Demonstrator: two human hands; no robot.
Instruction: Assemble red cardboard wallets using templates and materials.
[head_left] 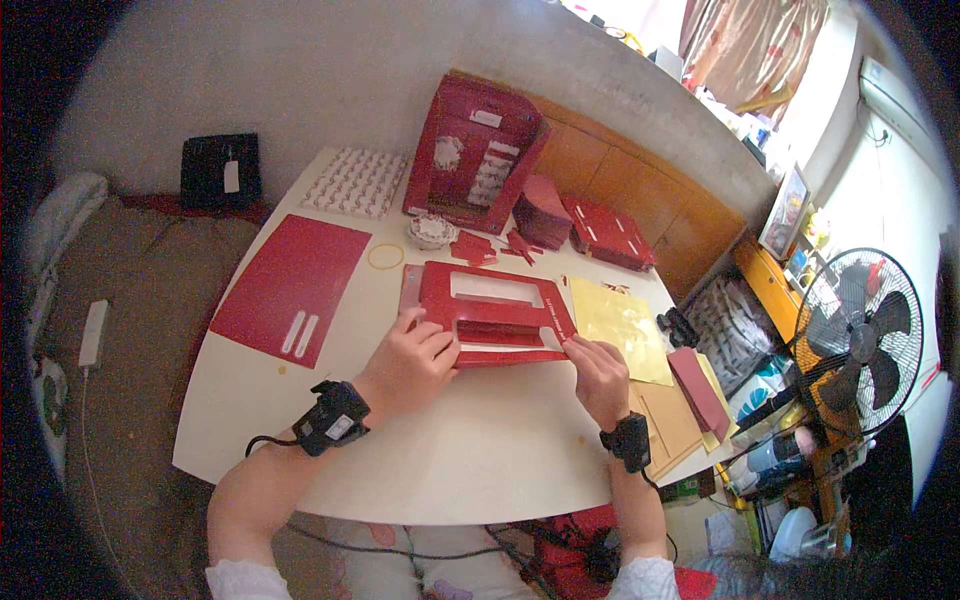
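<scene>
Between my hands is a red cardboard box (437, 298) with cut-out windows, held flat just above or on the white table (430, 450). My left hand (412, 358) grips its near left corner, fingers curled over the edge. At the near right corner my right hand (600, 376) pinches the side, its thumb and fingers closed on the card. Through the windows I see white and a red inner fold. A flat red card sheet (290, 280) with two white-looking slots lies to the left. Beyond the box are small red card scraps (474, 248) and a round white tub (431, 231).
An upright red carton (430, 180) stands at the back, beside stacked red pieces (543, 212) and red flat boxes (610, 233). A sheet of white round items (354, 183) lies back left, near a yellow ring (386, 257). Yellow sheets (620, 325) lie right; a fan (860, 342) stands beyond.
</scene>
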